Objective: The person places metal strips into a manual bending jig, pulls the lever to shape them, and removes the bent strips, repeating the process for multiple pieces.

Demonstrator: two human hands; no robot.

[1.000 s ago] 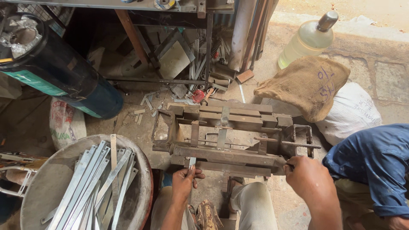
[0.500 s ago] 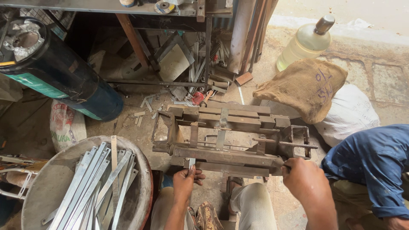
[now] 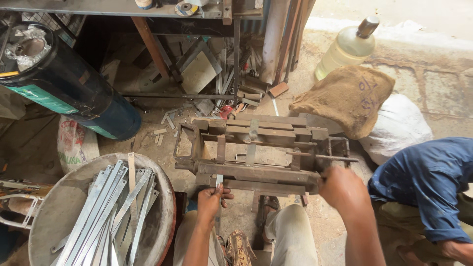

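Dusty workshop floor (image 3: 148, 140); left hand (image 3: 213, 201) pinching metal strip (image 3: 219, 183), right hand (image 3: 343, 188) gripping rusty jig (image 3: 256, 148).

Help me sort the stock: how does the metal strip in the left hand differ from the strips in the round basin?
The held strip stands single, its tip fed into the rusty metal jig, gripped by the left hand. The basin strips lie loose, many together, slanting across the round basin, and show their whole length. Both are flat and silvery.

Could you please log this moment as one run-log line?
left hand: holds metal strip at rusty iron jig | right hand: grips jig's end | basin of strips: beside
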